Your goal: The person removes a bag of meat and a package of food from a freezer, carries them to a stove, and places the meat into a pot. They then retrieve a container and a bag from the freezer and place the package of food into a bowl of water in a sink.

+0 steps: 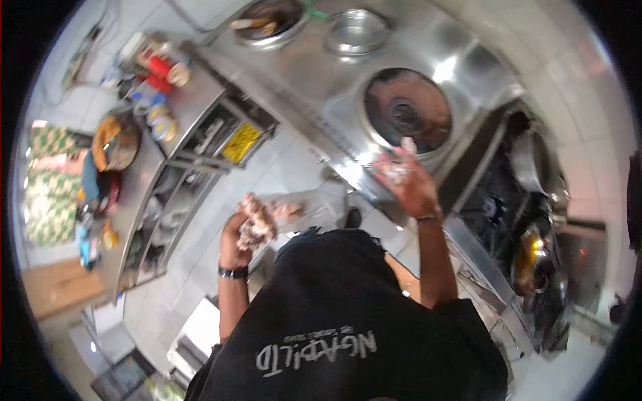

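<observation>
At the left of my body, my left hand (233,239) is closed round a lumpy pink and white clump (257,224) that looks like raw meat. A clear plastic bag (311,210) with pinkish bits inside hangs beside the clump. My right hand (406,179) is raised on the other side, its fingers apart and pale smears on the palm and fingertips. Just beyond those fingers is a wide round pan (408,110) with dark contents, set in the steel counter.
The steel counter (321,80) also bears a glass-like bowl (358,32) and a dark pan (271,20) with a wooden-looking utensil. Stove burners (493,208) and a metal pot (528,160) stand at right. Shelving (160,194) with bottles and bowls runs along the left.
</observation>
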A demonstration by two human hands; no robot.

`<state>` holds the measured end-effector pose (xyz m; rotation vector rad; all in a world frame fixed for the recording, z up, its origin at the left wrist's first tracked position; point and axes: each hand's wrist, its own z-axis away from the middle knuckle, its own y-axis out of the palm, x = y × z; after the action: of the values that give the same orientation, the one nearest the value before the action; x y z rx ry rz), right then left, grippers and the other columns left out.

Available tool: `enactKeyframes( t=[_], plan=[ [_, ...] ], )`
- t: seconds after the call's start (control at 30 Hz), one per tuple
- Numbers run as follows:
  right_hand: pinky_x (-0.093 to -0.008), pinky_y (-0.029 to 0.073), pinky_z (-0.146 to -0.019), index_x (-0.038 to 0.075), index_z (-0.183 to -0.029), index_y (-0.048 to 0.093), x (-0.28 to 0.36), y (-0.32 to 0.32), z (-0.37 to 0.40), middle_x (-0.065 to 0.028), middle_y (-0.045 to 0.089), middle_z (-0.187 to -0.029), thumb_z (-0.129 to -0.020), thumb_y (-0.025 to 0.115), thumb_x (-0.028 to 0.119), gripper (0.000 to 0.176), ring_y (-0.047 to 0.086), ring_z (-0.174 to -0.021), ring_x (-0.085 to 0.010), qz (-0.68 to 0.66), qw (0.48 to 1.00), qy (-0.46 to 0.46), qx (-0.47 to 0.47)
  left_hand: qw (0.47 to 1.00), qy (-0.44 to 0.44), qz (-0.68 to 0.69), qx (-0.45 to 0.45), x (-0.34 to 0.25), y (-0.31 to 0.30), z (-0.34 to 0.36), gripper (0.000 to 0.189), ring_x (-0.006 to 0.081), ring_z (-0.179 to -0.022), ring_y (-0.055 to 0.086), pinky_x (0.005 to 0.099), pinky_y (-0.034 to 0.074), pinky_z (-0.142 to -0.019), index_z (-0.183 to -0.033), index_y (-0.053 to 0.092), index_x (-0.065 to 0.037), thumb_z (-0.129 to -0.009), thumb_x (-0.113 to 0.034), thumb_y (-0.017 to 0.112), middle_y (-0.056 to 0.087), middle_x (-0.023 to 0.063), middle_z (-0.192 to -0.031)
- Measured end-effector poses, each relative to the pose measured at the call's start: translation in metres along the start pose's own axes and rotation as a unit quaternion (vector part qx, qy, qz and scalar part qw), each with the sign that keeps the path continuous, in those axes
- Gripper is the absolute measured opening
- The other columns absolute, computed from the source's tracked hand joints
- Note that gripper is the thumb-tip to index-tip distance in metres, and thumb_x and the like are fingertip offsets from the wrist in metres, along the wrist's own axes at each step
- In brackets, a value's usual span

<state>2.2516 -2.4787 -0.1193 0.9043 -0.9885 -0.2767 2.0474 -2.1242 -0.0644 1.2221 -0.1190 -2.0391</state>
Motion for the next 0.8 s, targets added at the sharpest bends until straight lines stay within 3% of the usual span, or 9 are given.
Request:
enactKeyframes(
  t=[0.23, 0.33, 0.4, 0.47, 0.5, 0.63, 0.73, 0.77, 0.8],
  plan=[
    [-0.0511, 0.044, -0.099, 0.004, -0.130, 0.045, -0.016, 0.031, 0.005, -0.0230, 0.053, -0.128, -0.096, 0.044, 0.012, 0.034, 0.051, -0.121, -0.0389, 0.015, 0.993, 0.059, 0.104, 0.995, 0.082, -0.032, 0.048, -0.047, 0.054, 0.032, 0.044, 0.0207, -0.079, 0.064, 0.0280, 0.055, -0.058, -0.118, 0.050, 0.004, -0.088, -0.028, 0.049, 0.059, 0.0219, -0.116],
    [-0.0533, 0.043, -0.097, 0.003, -0.127, 0.042, -0.013, 0.050, 0.010, -0.0242, 0.053, -0.127, -0.092, 0.045, 0.007, 0.035, 0.052, -0.120, -0.0384, 0.012, 0.988, 0.107, 0.109, 0.990, 0.073, 0.023, 0.115, -0.051, 0.059, 0.041, 0.041, 0.0212, -0.081, 0.065, 0.0303, 0.056, -0.064, -0.115, 0.051, 0.004, -0.087, -0.026, 0.050, 0.059, 0.0207, -0.116],
    [-0.0536, 0.043, -0.099, 0.002, -0.122, 0.047, -0.007, 0.052, 0.012, -0.0223, 0.055, -0.123, -0.090, 0.045, 0.002, 0.032, 0.053, -0.119, -0.0363, -0.020, 0.992, 0.091, 0.080, 0.995, 0.089, 0.018, 0.038, -0.048, 0.055, 0.051, 0.036, 0.0212, -0.076, 0.063, 0.0335, 0.054, -0.068, -0.111, 0.053, 0.005, -0.089, -0.023, 0.050, 0.064, 0.0153, -0.102],
    [-0.0541, 0.041, -0.103, 0.001, -0.113, 0.053, 0.016, 0.038, 0.014, -0.0199, 0.057, -0.116, -0.087, 0.046, -0.002, 0.027, 0.054, -0.117, -0.0331, -0.204, 0.975, -0.086, -0.030, 0.995, 0.096, 0.034, 0.002, -0.040, 0.042, 0.056, 0.037, 0.0199, -0.065, 0.061, 0.0287, 0.052, -0.053, -0.113, 0.053, 0.005, -0.090, -0.025, 0.050, 0.064, 0.0130, -0.093],
    [-0.0548, 0.037, -0.107, -0.001, -0.108, 0.057, 0.043, 0.029, 0.016, -0.0153, 0.059, -0.109, -0.082, 0.047, -0.007, 0.028, 0.057, -0.111, -0.0312, -0.233, 0.959, -0.142, -0.078, 0.985, 0.037, 0.120, 0.116, -0.038, 0.014, 0.053, 0.039, 0.0214, -0.082, 0.063, 0.0364, 0.054, -0.070, -0.117, 0.053, 0.001, -0.087, -0.023, 0.054, 0.062, 0.0122, -0.102],
    [-0.0527, 0.041, -0.105, -0.005, -0.111, 0.051, 0.149, -0.083, 0.036, -0.0151, 0.061, -0.101, -0.080, 0.056, 0.002, 0.032, 0.061, -0.100, -0.0320, -0.133, 0.864, -0.429, -0.228, 0.993, 0.082, 0.058, 0.060, -0.045, 0.073, 0.049, 0.038, 0.0220, -0.063, 0.060, 0.0364, 0.050, -0.049, -0.118, 0.050, -0.001, -0.090, -0.026, 0.048, 0.060, 0.0154, -0.104],
    [-0.0461, 0.055, -0.084, -0.003, -0.100, 0.051, 0.262, -0.207, 0.064, -0.0154, 0.058, -0.088, -0.080, 0.054, 0.014, 0.026, 0.061, -0.078, -0.0298, -0.088, 0.894, -0.378, -0.226, 0.991, 0.084, 0.093, 0.056, -0.039, 0.054, 0.037, 0.034, 0.0213, -0.063, 0.060, 0.0359, 0.050, -0.048, -0.116, 0.050, -0.005, -0.091, -0.027, 0.046, 0.058, 0.0233, -0.117],
    [-0.0469, 0.051, -0.089, -0.005, -0.108, 0.047, 0.297, -0.257, 0.066, -0.0183, 0.056, -0.098, -0.082, 0.051, 0.011, 0.031, 0.058, -0.089, -0.0323, -0.085, 0.901, -0.362, -0.222, 0.968, 0.023, 0.162, 0.192, -0.039, 0.039, 0.033, 0.039, 0.0268, -0.079, 0.065, 0.0287, 0.053, -0.053, -0.120, 0.051, -0.003, -0.093, -0.030, 0.043, 0.056, 0.0244, -0.121],
    [-0.0476, 0.047, -0.095, -0.008, -0.116, 0.043, 0.332, -0.299, 0.075, -0.0212, 0.053, -0.108, -0.083, 0.048, 0.008, 0.037, 0.055, -0.100, -0.0349, -0.093, 0.907, -0.343, -0.225, 0.970, 0.020, 0.165, 0.179, -0.038, 0.038, 0.034, 0.039, 0.0254, -0.075, 0.064, 0.0286, 0.051, -0.052, -0.119, 0.051, -0.003, -0.093, -0.031, 0.043, 0.057, 0.0240, -0.119]
  ],
)
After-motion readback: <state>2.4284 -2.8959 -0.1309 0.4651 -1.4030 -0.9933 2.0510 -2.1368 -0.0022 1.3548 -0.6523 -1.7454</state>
